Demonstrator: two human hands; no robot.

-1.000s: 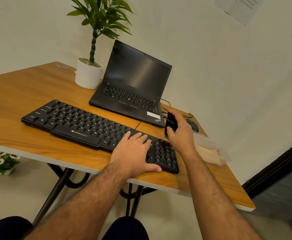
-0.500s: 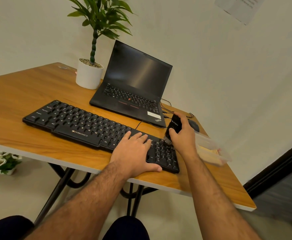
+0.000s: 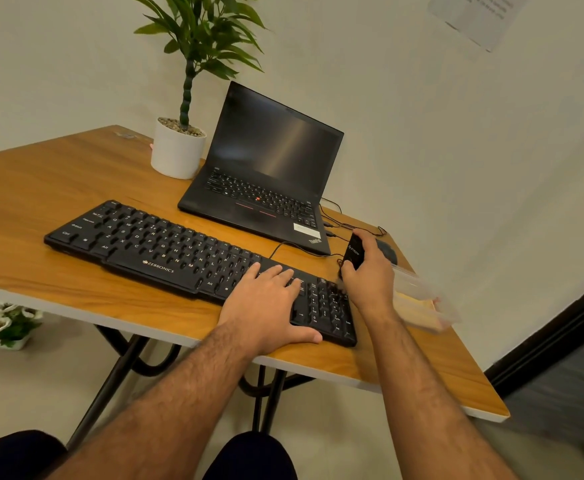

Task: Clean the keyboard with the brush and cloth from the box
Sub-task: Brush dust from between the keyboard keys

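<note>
Item: keyboard, black, wired, lying flat near the front edge of the table. All places below are given from the keyboard.

- Left hand: flat on the right-hand keys, fingers straight, thumb along the front edge; steadies, grips nothing.
- Right hand: at the right end, above the number pad, fingers wrapped round the brush, a black handle standing upright. Bristles barely show; contact with the keys cannot be told.
- Box: clear plastic, just right of the keyboard, partly behind the right wrist. Cloth not identifiable inside.
- Laptop: open, just behind; its cables run near the brush hand.
- Potted plant: behind, left of the laptop.

Hazards, judged:
- Right forearm swinging outward may knock the box toward the table edge.
- Hard brush strokes may shift the keyboard if the left hand lifts.
- Brush or knuckles may snag the cables behind.
- Dust may be swept toward the laptop.
</note>
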